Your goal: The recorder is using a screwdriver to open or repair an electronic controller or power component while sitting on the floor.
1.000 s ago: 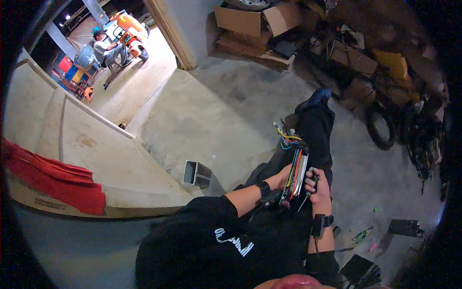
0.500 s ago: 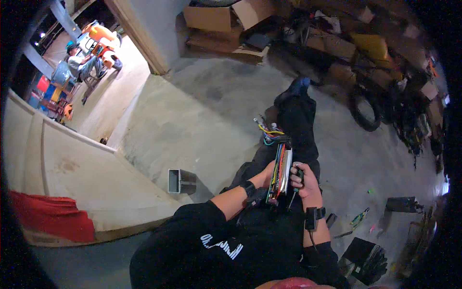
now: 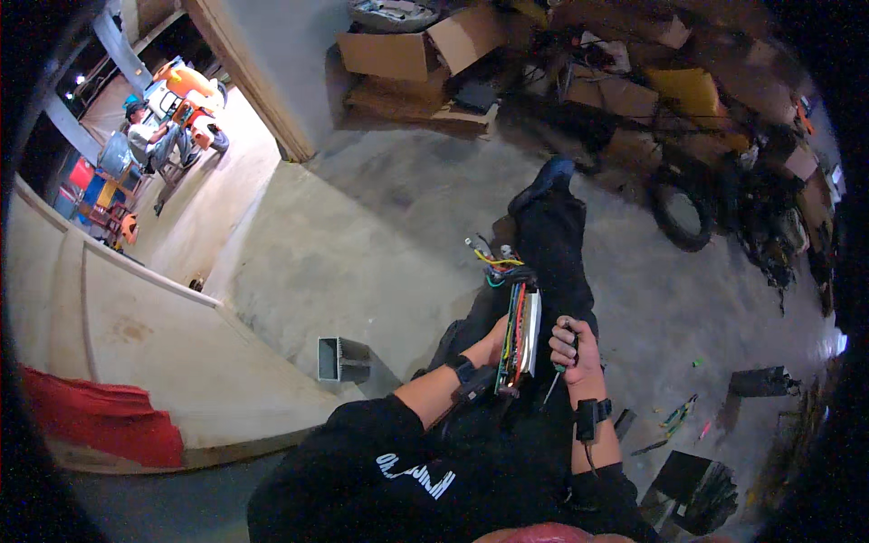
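I sit on a concrete floor with my legs stretched out. My left hand (image 3: 493,344) grips the side of a narrow electronic board in a metal case (image 3: 522,333), held upright on my lap, with coloured wires (image 3: 496,261) bunched at its far end. My right hand (image 3: 572,348) is closed around a slim screwdriver with a green handle (image 3: 554,380), its shaft pointing down beside the board. Both wrists wear black bands.
A short metal channel section (image 3: 342,359) lies on the floor to my left. Cardboard boxes (image 3: 412,54), a tyre (image 3: 681,210) and clutter line the far wall. Small tools (image 3: 677,414) and a dark box (image 3: 760,381) lie at right. A red cloth (image 3: 100,423) drapes a ramp; a person (image 3: 145,140) sits far left.
The view has shifted slightly as my head moved. Both hands stay on the board and the screwdriver in about the same pose.
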`<state>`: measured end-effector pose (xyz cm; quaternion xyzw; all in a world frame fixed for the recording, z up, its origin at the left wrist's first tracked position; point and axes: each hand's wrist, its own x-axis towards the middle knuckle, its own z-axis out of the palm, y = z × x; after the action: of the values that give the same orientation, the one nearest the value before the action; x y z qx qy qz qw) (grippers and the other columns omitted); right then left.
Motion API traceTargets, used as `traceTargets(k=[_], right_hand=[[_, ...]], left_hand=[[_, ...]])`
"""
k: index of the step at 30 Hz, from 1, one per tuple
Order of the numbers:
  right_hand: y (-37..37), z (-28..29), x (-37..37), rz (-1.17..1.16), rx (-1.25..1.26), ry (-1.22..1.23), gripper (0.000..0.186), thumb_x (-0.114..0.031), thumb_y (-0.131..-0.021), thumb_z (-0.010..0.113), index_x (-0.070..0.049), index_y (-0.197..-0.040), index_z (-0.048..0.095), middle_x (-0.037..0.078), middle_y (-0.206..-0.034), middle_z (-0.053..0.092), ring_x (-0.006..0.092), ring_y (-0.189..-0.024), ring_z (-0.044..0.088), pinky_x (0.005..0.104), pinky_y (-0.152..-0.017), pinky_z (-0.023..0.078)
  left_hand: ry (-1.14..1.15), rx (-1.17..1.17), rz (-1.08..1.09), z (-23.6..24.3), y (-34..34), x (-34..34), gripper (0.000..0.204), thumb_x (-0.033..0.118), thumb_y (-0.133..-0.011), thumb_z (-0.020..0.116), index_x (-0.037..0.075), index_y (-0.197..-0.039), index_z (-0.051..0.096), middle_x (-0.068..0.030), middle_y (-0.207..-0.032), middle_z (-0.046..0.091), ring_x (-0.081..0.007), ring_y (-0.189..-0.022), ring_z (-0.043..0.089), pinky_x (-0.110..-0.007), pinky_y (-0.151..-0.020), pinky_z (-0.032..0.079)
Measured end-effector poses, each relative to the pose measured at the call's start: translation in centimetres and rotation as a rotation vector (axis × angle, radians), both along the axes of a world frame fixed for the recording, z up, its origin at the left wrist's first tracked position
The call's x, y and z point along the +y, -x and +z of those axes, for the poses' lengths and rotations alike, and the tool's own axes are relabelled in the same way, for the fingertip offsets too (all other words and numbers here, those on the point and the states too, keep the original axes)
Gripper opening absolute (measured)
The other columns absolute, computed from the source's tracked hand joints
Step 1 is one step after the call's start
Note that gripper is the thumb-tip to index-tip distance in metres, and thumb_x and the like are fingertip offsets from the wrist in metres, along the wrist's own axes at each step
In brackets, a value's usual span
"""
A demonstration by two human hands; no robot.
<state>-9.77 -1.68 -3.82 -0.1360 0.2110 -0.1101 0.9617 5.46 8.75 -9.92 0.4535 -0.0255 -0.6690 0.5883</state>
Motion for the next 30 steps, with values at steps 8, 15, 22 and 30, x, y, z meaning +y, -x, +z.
traceTargets(k=[8, 15, 22, 30], right_hand=[[0.4, -0.4, 0.3, -0.048, -0.093, -0.037, 0.012, -0.019, -0.09, 0.053, -0.007, -0.092, 0.052, -0.004, -0.064, 0.042, 0.0046, -0.044, 0.035, 0.0177, -0.033, 0.027], [0.5, 0.7, 0.6, -0.227, -0.023, -0.035, 0.014, -0.02, -0.094, 0.049, -0.007, -0.095, 0.051, -0.002, -0.067, 0.041, 0.005, -0.045, 0.034, 0.0179, -0.032, 0.027], [0.4, 10.6, 3.6, -0.172, 0.504, 0.713, 0.013, -0.016, -0.086, 0.061, -0.007, -0.094, 0.056, -0.001, -0.068, 0.049, 0.005, -0.049, 0.043, 0.0188, -0.037, 0.029], [-0.8, 8.1, 6.2, 0.0, 0.651, 2.033, 0.015, -0.012, -0.08, 0.065, -0.002, -0.092, 0.061, 0.012, -0.083, 0.062, 0.0291, -0.077, 0.061, 0.0368, -0.07, 0.049]], left_hand=[[-0.052, 0.044, 0.044, 0.5, 0.6, -0.3, 0.049, 0.063, -0.086, 0.046, 0.016, -0.081, 0.059, -0.0012, -0.069, 0.054, -0.0148, -0.059, 0.051, -0.033, -0.052, 0.044], [-0.078, 0.08, 0.014, 1.4, 0.8, -0.2, 0.045, 0.057, -0.09, 0.044, 0.016, -0.078, 0.058, -0.0018, -0.068, 0.054, -0.0154, -0.059, 0.051, -0.035, -0.052, 0.045], [-0.021, 0.087, 0.073, 1.9, 0.7, 0.0, 0.04, 0.051, -0.091, 0.045, 0.015, -0.078, 0.059, -0.0015, -0.067, 0.054, -0.0155, -0.058, 0.051, -0.034, -0.052, 0.044], [0.03, 0.159, 0.112, 1.9, 0.6, 0.3, 0.036, 0.045, -0.092, 0.046, 0.015, -0.075, 0.057, -0.0006, -0.065, 0.054, -0.0148, -0.054, 0.05, -0.032, -0.045, 0.042]])
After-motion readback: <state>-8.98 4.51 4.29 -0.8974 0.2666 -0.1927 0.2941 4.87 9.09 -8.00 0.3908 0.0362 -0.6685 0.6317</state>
